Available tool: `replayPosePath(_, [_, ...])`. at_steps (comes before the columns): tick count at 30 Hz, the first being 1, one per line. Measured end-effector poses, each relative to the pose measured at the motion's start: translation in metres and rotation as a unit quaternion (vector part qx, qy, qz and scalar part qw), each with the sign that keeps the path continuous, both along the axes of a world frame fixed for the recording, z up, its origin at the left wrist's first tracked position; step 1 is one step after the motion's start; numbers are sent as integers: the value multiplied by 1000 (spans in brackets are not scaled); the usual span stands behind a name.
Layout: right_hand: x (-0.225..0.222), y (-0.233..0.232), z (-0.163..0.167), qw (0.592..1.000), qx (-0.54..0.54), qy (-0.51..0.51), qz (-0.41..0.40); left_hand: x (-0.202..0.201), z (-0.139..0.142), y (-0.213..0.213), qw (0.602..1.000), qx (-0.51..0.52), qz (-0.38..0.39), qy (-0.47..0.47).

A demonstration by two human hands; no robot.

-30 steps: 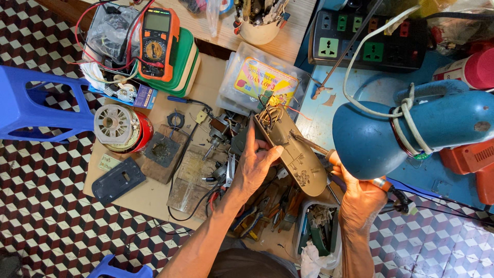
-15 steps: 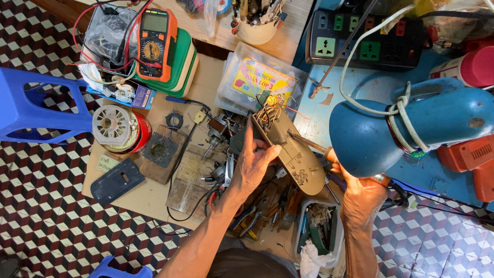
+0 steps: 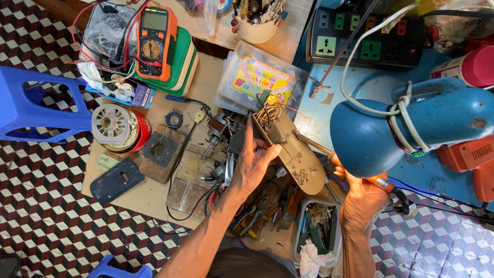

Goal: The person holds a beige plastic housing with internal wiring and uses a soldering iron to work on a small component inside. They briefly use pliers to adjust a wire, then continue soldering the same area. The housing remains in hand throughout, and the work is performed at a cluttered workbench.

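My left hand (image 3: 253,166) grips an olive-tan plastic appliance housing (image 3: 290,148), held tilted, with loose wires and a small board showing at its upper end. My right hand (image 3: 363,200) is closed on the orange handle of a soldering iron (image 3: 319,148), whose metal shaft reaches up-left to the housing's edge. A blue desk lamp head (image 3: 381,131) hangs just above my right hand and hides part of it.
An orange multimeter (image 3: 154,38) lies on green boxes at the back left. A motor winding on a red tin (image 3: 117,126), a dark plate (image 3: 117,180), a power strip (image 3: 370,38), a clear parts box (image 3: 260,80), a tool tray (image 3: 319,231), a blue stool (image 3: 31,105).
The view shifted slightly. The housing and both hands stay in nearly the same place, with my right hand edging a little to the left.
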State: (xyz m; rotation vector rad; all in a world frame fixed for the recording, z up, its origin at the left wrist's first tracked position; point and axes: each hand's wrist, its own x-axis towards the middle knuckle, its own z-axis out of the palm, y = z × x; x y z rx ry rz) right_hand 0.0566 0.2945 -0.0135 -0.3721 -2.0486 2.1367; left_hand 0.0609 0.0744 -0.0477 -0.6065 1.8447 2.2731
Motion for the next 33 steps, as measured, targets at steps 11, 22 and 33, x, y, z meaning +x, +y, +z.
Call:
replayPosePath(11, [1,-5,-2,1000,-10,-22,-17,0,0,1,1000,-3,-7,3])
replayPosePath(22, [2,-7,6,998,-39,-42,-35,0,-2,0,1000,1,-2,-2])
replayPosePath(33, [1,10,-36,995,-90,-29,-22,0,-5,0,1000,-6,-5,13])
